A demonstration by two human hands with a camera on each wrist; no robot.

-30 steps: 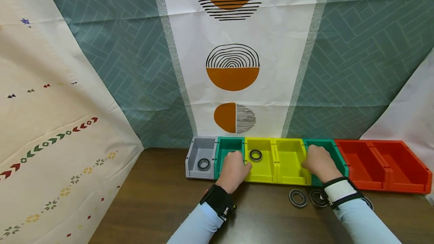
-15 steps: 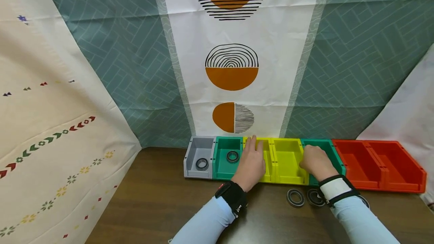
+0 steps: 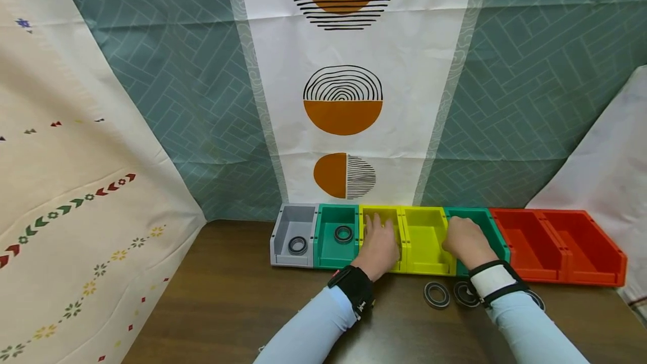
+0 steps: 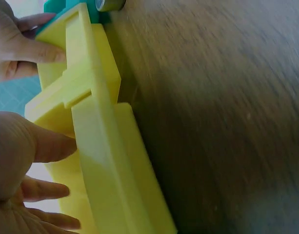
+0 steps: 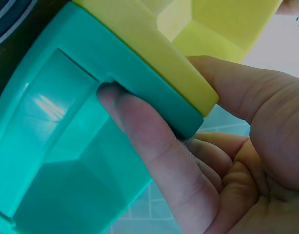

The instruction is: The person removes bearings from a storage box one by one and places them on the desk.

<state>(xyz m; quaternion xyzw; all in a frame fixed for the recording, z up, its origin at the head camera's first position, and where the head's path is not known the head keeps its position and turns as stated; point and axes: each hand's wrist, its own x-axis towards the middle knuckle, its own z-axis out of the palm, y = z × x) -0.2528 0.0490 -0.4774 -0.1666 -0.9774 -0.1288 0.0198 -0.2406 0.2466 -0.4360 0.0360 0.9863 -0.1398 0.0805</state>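
Observation:
My left hand (image 3: 378,247) reaches down into the left yellow bin (image 3: 368,215), fingers spread. In the left wrist view its thumb and fingers stand apart at the front wall of this bin (image 4: 98,161), nothing showing between them. The bearing in there is hidden by the hand. With my right hand (image 3: 467,243) I pinch the adjoining walls of the right yellow bin (image 5: 198,29) and right green bin (image 5: 47,122), thumb on the yellow side, index finger inside the green. A ball bearing (image 3: 343,241) lies in the left green bin (image 3: 328,254), another bearing (image 3: 297,253) in the grey bin (image 3: 293,218).
Two red bins (image 3: 581,240) end the row on the right. On the wooden table (image 3: 222,296), in front of the bins, lie a bearing (image 3: 437,305), a second bearing (image 3: 457,295) and one ring (image 3: 541,300) partly behind my right wrist. Patterned cloth (image 3: 202,100) hangs behind.
My left hand has moved right, from the left green bin to the left yellow bin, uncovering the bearing in the green one. Its fingers have spread. My right hand keeps its grip.

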